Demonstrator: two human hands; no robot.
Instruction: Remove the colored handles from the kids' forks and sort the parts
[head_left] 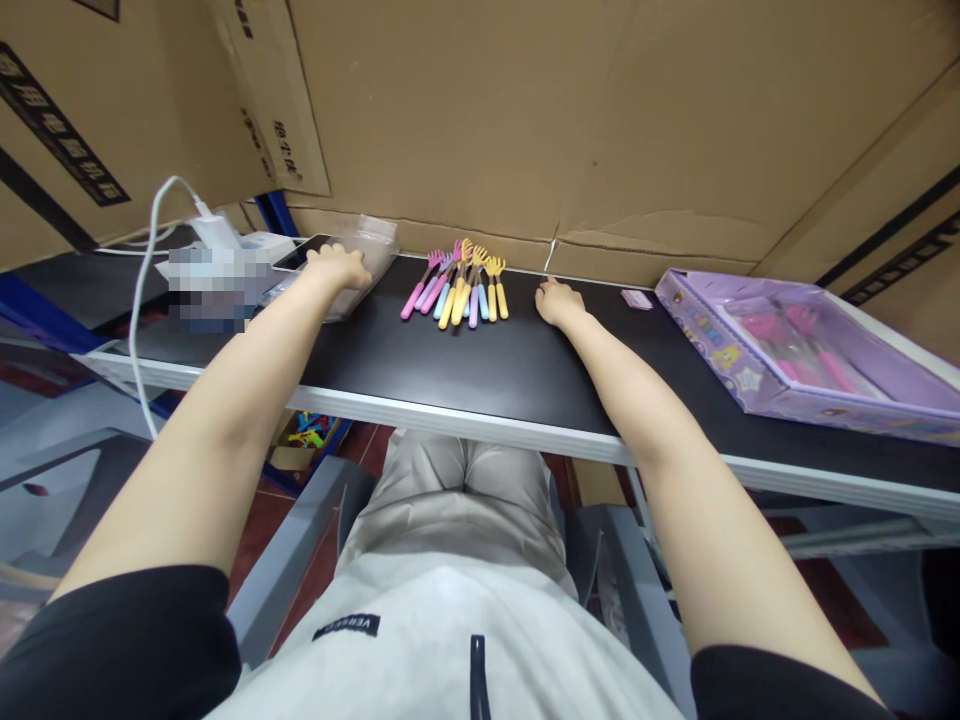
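Across the plastic bags point(376, 240) at the back left lies my left hand point(339, 268), palm down, its thumb apart from the other fingers. My right hand point(559, 300) rests on the black tabletop near its back edge, holding nothing I can see; its fingers look loosely bent and apart. Between the hands, nearer the right one, several small claw-headed forks point(461, 290) lie in a loose overlapping row. Their handles are pink, purple, blue and yellow, pointing towards me. Some of the forks cover parts of others.
An open purple box point(720, 350) with pink forks point(806, 345) in clear wrap stands at the right. A small pink card point(636, 299) lies beside it. At the left are a dark-screened device point(301, 254) and a white cable point(133, 300). Cardboard point(600, 130) walls the back.
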